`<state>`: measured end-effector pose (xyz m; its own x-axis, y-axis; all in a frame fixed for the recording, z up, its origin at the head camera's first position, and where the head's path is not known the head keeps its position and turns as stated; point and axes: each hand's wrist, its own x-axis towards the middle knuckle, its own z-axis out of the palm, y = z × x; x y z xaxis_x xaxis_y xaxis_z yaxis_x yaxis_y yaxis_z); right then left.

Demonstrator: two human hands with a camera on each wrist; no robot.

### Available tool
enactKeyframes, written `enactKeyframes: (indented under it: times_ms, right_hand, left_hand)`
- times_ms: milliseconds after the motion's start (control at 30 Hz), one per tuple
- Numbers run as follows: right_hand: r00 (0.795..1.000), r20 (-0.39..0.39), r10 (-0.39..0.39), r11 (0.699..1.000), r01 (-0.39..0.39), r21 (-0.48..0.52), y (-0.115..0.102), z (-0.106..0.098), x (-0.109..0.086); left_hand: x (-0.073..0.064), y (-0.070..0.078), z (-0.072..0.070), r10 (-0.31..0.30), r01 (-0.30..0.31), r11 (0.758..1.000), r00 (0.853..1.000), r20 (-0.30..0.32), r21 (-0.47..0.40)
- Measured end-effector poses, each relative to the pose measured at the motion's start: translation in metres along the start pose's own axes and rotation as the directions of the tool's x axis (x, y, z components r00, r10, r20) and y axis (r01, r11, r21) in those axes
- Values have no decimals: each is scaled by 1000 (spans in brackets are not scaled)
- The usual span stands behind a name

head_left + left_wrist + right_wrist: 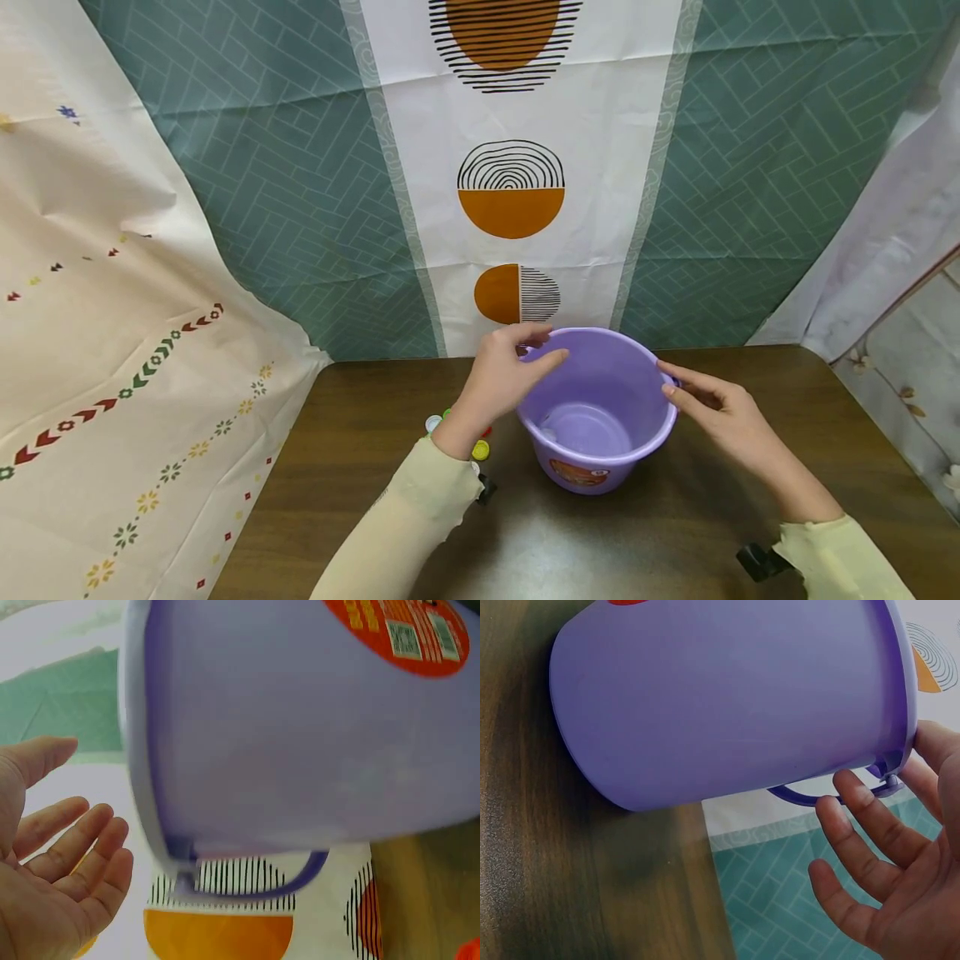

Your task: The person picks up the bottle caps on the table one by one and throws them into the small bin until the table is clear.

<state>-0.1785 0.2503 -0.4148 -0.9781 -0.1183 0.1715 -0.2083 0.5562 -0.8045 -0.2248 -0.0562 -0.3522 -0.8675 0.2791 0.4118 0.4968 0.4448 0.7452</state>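
Note:
A light purple plastic bucket (596,433) stands upright on the brown table, its mouth facing up and an orange-red label on its front. My left hand (498,375) is at the bucket's left rim; in the left wrist view it is apart from the rim, fingers loosely spread and holding nothing. On the other side, my right hand (716,408) has its thumb and forefinger right at the rim, the other fingers spread loosely below. The darker purple handle (802,798) hangs down the far side of the bucket, near those fingers. Something small and whitish (549,434) lies inside the bucket.
Several small coloured round caps, including a yellow cap (481,450) and a white one (433,423), lie left of the bucket, partly hidden by my left wrist. A patterned cloth (300,167) hangs behind the table (337,467). Cream cloth (112,375) borders the left side.

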Motion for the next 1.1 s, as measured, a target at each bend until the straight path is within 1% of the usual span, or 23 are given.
enactKeyframes:
  times_ms: [67,167,300,467,567,633,733,833,900,1033,1100]
  right_hand:
    - [1000,1,1,1000,-1,-1,0,0,0]
    - [1000,4,4,1000,-4,2,-1,0,1]
    - [1000,3,11,1000,-11,2,-1,0,1]
    - [1000,7,14,1000,-14,12,-1,0,0]
    - [1000,10,17,1000,-17,13,-1,1,0]
    - [1000,9,21,1000,-21,15,-2,0,0]
    - [1000,4,29,999,-29,22,-3,0,0]
    - [1000,4,29,1000,-29,12,-3,0,0]
    - [1000,7,27,1000,-27,-2,-3,0,-1]
    - [1000,14,23,1000,-23,-10,-3,0,-1]
    - [1000,14,24,1000,-24,6,-2,1,0]
  left_hand:
    - [-2,-2,-7,-15,15,1000,1000,-17,-26]
    - [-6,-8,-18,-59,58,997,998,-38,-46]
    - [-14,-17,-33,-102,101,995,991,-83,-19]
    - [-25,-34,-50,-133,137,990,982,-135,17]
    - [-33,-47,-60,-163,167,986,974,-159,7]
    - [-40,-57,-67,-192,195,981,966,-174,2]
    - [-51,-73,-76,-241,249,968,950,-198,16]
    - [-63,-91,-83,-289,308,950,932,-221,58]
    - [-71,-102,-87,-311,338,937,923,-229,90]
    - [-88,-121,-93,-338,374,917,914,-225,143]
    - [-96,-130,-96,-352,390,904,911,-215,175]
